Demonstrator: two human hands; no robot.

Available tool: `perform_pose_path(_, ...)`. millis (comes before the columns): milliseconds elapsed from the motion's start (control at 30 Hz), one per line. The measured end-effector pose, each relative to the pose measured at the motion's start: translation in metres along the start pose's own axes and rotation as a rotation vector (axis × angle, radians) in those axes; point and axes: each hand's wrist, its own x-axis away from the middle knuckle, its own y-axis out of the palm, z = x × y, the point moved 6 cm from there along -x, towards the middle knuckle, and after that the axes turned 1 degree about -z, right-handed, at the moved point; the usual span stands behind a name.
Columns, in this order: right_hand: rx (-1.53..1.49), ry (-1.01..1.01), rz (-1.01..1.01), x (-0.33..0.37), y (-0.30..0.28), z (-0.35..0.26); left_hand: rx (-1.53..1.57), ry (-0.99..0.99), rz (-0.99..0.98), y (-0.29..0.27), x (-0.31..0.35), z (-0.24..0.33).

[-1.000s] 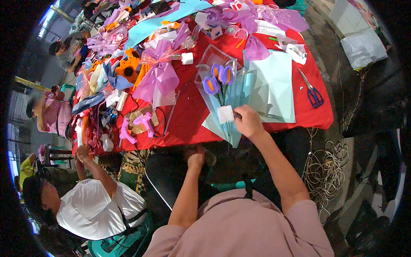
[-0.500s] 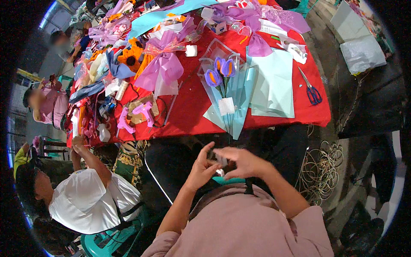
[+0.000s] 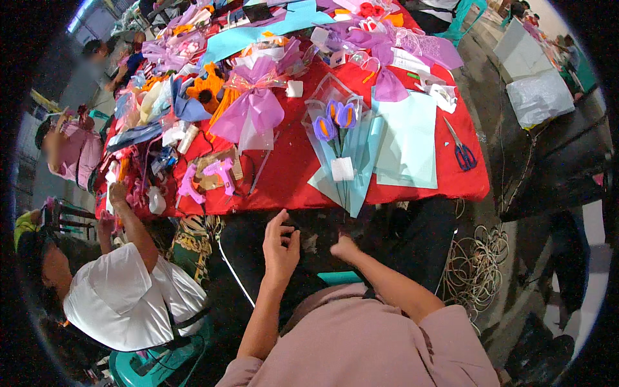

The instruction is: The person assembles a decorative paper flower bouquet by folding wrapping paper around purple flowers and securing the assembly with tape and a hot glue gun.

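Note:
My left hand (image 3: 281,250) is raised over my lap, just off the table's front edge. Its fingers are loosely bent and apart, and nothing shows in them. Lower and to the right, my right hand (image 3: 347,249) has its fingers curled closed; whether they hold anything is hidden. Ahead of both hands, a bunch of purple fuzzy tulips (image 3: 335,117) with orange centres lies on light blue wrapping paper (image 3: 361,184). A white square pad (image 3: 342,169) covers their stems. Neither hand touches the bunch.
On the red-covered table (image 3: 293,187) lie pale blue sheets (image 3: 412,148), scissors (image 3: 461,151), pink glue guns (image 3: 220,174) and a purple-wrapped bouquet (image 3: 248,116). A person in white (image 3: 119,300) sits at my left. Coiled cable (image 3: 474,271) lies on the floor at right.
My hands have parted: the left moved slightly left, the right drew back with its fingers curling closed. The table scene shifted slightly down in view. The tulip bunch stays on its paper.

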Motion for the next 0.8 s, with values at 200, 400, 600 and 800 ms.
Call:
perform_pose_path(200, 0.138, -0.186, -0.142, 0.048, -0.061, -0.001, -0.172, 0.504, -0.051, 0.039, -0.046, 0.05)
perform_pose_path(400, 0.104, -0.653, 0.66, 0.056, -0.176, -0.097, -0.208, 0.572, -0.225, 0.102, -0.092, 0.075)
perform_pose_path(600, 0.269, -0.734, 0.627, 0.004, -0.177, -0.114, -0.238, 0.513, -0.282, 0.124, -0.104, 0.051)
perform_pose_path(800, 0.27, -0.794, 0.612, -0.008, -0.174, -0.107, -0.219, 0.531, -0.266, 0.123, -0.104, 0.047)
